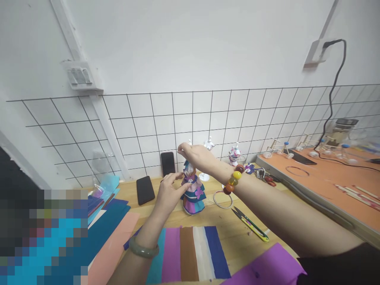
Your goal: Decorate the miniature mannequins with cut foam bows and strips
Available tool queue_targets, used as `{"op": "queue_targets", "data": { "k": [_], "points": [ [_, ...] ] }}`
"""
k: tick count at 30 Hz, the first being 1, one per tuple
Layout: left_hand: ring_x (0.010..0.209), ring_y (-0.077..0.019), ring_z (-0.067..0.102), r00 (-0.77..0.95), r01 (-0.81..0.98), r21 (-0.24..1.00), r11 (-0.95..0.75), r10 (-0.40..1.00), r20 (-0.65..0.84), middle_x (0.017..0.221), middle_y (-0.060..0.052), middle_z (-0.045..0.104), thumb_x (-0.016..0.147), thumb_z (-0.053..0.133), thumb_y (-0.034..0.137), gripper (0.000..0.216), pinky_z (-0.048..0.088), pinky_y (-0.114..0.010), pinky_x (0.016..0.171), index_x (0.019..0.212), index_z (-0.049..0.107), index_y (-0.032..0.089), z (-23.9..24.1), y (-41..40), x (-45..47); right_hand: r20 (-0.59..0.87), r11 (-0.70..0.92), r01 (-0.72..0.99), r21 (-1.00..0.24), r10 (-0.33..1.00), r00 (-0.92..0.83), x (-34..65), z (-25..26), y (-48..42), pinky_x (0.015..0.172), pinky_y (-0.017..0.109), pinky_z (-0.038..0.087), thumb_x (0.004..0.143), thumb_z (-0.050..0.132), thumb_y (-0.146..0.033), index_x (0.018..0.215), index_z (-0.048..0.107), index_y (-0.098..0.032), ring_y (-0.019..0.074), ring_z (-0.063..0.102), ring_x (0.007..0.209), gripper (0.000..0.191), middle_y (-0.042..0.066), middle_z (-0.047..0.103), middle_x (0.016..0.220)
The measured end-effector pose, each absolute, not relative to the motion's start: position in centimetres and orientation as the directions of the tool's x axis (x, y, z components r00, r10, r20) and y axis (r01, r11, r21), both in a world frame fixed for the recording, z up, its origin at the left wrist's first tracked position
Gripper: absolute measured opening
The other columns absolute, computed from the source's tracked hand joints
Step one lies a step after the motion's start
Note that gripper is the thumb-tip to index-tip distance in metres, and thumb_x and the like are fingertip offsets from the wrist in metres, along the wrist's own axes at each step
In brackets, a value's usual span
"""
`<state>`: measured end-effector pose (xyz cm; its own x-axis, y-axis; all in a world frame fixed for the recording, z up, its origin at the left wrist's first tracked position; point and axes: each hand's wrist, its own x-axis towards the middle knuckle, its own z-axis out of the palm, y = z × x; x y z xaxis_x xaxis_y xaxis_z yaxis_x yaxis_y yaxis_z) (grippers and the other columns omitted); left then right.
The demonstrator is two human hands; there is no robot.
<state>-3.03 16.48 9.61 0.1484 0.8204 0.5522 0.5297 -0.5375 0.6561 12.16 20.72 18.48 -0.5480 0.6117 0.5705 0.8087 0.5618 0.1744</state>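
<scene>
The left hand (170,190) reaches in from below, a green bangle (144,248) on its wrist. Its fingers are curled against the near side of a small doll (193,194) and grip it about the waist. The doll stands upright on the wooden table (219,221) in a layered dress of blue, purple and pink paper. It sits directly between the two hands, under the right and just beyond the left's fingertips. The right hand (194,154) comes across from the right with a beaded bracelet (233,180) on its wrist. It hovers over the doll's head with thumb and forefinger pinched together; there may be something tiny between them, but it is too small to tell. Just to the left of the left hand a dark phone (145,190) lies flat, and a second phone (168,163) leans against the tiled wall beyond it. Below the right forearm lie a white ring (222,199) and yellow-handled snips (251,223). Nearer the person than the left wrist is a row of coloured paper strips (190,253), side by side and touching, with a purple sheet (264,265) to their right under the right arm. Blue sheets (114,211) and a pink sheet (109,249) lie to the left of the left forearm. Beyond the right hand a small white figurine (234,155) stands near the wall.
</scene>
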Motion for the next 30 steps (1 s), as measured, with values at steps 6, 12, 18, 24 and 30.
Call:
{"op": "queue_targets", "data": {
  "k": [6, 12, 18, 24, 30],
  "points": [
    [0.089, -0.0194, 0.057, 0.098, 0.564, 0.638, -0.524, 0.810, 0.578, 0.086, -0.002, 0.065, 0.070, 0.065, 0.037, 0.024, 0.042, -0.032, 0.078, 0.087, 0.058, 0.022, 10.4, 16.4, -1.6, 0.572, 0.575, 0.799, 0.174, 0.602, -0.557, 12.3, 18.5, 20.4, 0.051, 0.025, 0.024, 0.096, 0.024, -0.036, 0.101, 0.045, -0.015, 0.0156, 0.052, 0.057, 0.030, 0.004, 0.062, 0.066],
    [0.082, -0.0198, 0.058, 0.025, 0.594, 0.643, -0.484, 0.809, 0.587, 0.078, -0.001, 0.061, 0.068, 0.065, 0.043, 0.028, 0.043, -0.032, 0.072, 0.080, 0.052, 0.022, 10.9, 17.2, -1.3, 0.570, 0.581, 0.797, 0.161, 0.605, -0.556, 12.4, 18.3, 20.8, 0.050, 0.024, 0.026, 0.096, 0.026, -0.035, 0.100, 0.044, -0.015, 0.0151, 0.052, 0.057, 0.027, 0.004, 0.061, 0.067],
    [0.082, -0.0199, 0.059, 0.061, 0.665, 0.538, -0.518, 0.756, 0.652, 0.082, 0.000, 0.061, 0.065, 0.068, 0.043, 0.035, 0.043, -0.032, 0.071, 0.088, 0.051, 0.023, 11.1, 17.8, -1.5, 0.576, 0.577, 0.805, 0.134, 0.616, -0.537, 12.6, 17.9, 21.4, 0.051, 0.025, 0.027, 0.096, 0.027, -0.033, 0.102, 0.043, -0.016, 0.0161, 0.054, 0.060, 0.024, 0.006, 0.063, 0.074],
    [0.087, -0.0218, 0.058, 0.153, 0.762, 0.309, -0.569, 0.622, 0.768, 0.084, -0.004, 0.061, 0.074, 0.061, 0.044, 0.038, 0.043, -0.033, 0.076, 0.102, 0.048, 0.020, 10.6, 17.7, -1.8, 0.585, 0.562, 0.819, 0.117, 0.627, -0.514, 12.1, 17.8, 21.4, 0.051, 0.026, 0.027, 0.095, 0.028, -0.031, 0.101, 0.044, -0.016, 0.0166, 0.054, 0.060, 0.023, 0.007, 0.064, 0.078],
    [0.092, -0.0227, 0.057, 0.149, 0.751, 0.361, -0.553, 0.674, 0.724, 0.090, -0.006, 0.061, 0.074, 0.063, 0.040, 0.047, 0.043, -0.035, 0.080, 0.112, 0.045, 0.019, 10.0, 17.0, -2.4, 0.601, 0.538, 0.837, 0.102, 0.637, -0.483, 11.8, 17.8, 21.0, 0.050, 0.026, 0.025, 0.094, 0.027, -0.027, 0.100, 0.045, -0.015, 0.0163, 0.053, 0.058, 0.022, 0.007, 0.063, 0.076]
  ]
}}
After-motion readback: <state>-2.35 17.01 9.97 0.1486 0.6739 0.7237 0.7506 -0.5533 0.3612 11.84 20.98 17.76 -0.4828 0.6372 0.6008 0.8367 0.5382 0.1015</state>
